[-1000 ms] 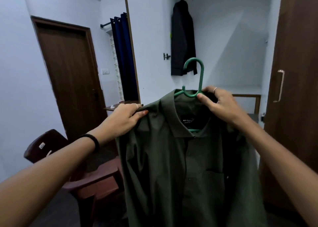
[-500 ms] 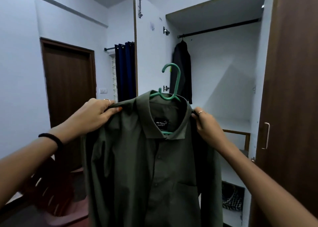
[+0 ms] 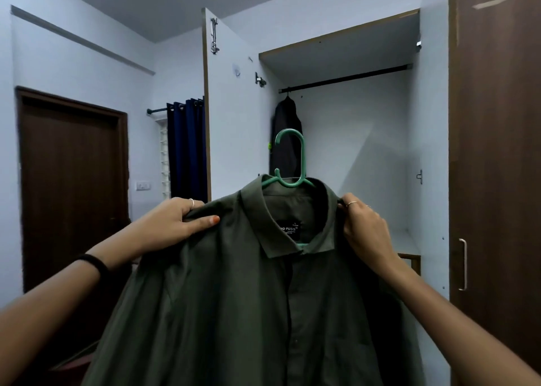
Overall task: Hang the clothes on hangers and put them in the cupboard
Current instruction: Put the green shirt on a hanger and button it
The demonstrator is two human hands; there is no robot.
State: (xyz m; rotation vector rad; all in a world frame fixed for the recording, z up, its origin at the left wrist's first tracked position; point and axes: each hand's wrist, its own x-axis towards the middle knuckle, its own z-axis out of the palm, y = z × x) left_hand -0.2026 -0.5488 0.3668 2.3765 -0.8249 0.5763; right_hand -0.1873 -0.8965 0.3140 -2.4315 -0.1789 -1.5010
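We pinch each shoulder of the olive-green cotton shirt (image 3: 234, 297) with our left hand (image 3: 172, 224) and right hand (image 3: 366, 227), keeping the green plastic hanger (image 3: 292, 163) hook free below the cupboard's dark rail (image 3: 345, 78).

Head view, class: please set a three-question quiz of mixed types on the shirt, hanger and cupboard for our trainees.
1. True or false: the green hanger already hangs on the cupboard rail.
2. Which hands grip the olive shirt? A left hand only; B right hand only; C both.
3. Fill in: one ___ garment hangs from the rail.

Key: 1 false; 2 C; 3 dark.
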